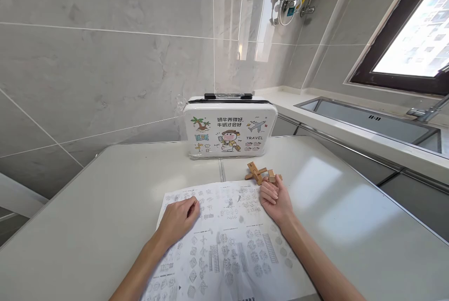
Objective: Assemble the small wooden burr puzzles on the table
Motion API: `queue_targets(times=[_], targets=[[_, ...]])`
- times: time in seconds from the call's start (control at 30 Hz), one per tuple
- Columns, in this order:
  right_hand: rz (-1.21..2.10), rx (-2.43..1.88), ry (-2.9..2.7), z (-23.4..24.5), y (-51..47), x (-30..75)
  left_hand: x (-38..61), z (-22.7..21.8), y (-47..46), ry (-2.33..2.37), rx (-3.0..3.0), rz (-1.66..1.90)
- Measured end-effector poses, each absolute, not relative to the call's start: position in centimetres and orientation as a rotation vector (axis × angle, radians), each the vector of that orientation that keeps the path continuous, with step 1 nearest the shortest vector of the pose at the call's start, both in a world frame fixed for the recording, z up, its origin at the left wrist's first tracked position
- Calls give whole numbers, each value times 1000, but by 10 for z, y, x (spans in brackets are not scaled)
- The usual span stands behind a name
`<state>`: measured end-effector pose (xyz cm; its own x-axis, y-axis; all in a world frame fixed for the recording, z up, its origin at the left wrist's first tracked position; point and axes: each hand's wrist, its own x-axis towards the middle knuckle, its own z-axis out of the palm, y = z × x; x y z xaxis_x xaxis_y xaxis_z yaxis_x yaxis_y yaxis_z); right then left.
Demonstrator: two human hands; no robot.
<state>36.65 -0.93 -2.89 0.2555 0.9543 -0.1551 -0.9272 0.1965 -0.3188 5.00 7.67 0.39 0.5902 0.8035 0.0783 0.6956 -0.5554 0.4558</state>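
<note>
A large printed sheet [242, 245] with rows of small line diagrams lies in front of me on the table. My left hand [179, 217] rests on the sheet's upper left part, curled into a loose fist, with no object showing in it. My right hand [275, 200] lies palm up at the sheet's upper right edge, its fingers folded in and nothing visible inside them. Just beyond its fingertips are several small wooden puzzle pieces [257, 173], some joined in a cross shape and one marked with a 2. A blocky wooden piece [271, 176] sits close to the thumb; I cannot tell whether they touch.
A white cartoon-printed case [229, 130] in clear plastic stands upright at the table's back. The white table [105, 217] has a seam down its middle. To the right are a counter with a sink [368, 118], a tap [426, 113] and a window [414, 34]. Grey tiles form the wall.
</note>
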Motion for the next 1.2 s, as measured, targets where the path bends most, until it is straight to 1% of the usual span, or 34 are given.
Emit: queue_targets(times=[0.27,0.4,0.5,0.7,0.77,0.93,1.0,1.07,1.2], targets=[[1354,-259,19,-30,-11,371,50,6,75,1200,2437,401],[1300,-333,-54,-29,-11,370,50,8,74,1193,2437,402],[1201,-480,-168,-25,-11,365,51,9,73,1189,2438,412],[884,-953,-557,-13,-15,340,51,11,71,1186,2440,437],[836,-1063,-751,-10,-20,329,53,14,69,1198,2406,467],[945,-1235,-1250,-5,-33,305,64,21,54,1092,2101,602],[895,-1283,-1435,-4,-38,296,69,21,45,952,1970,645],[863,-1302,-1601,-3,-41,287,74,19,38,803,1843,635],[935,-1258,-1795,-4,-45,277,78,14,28,612,1640,519]])
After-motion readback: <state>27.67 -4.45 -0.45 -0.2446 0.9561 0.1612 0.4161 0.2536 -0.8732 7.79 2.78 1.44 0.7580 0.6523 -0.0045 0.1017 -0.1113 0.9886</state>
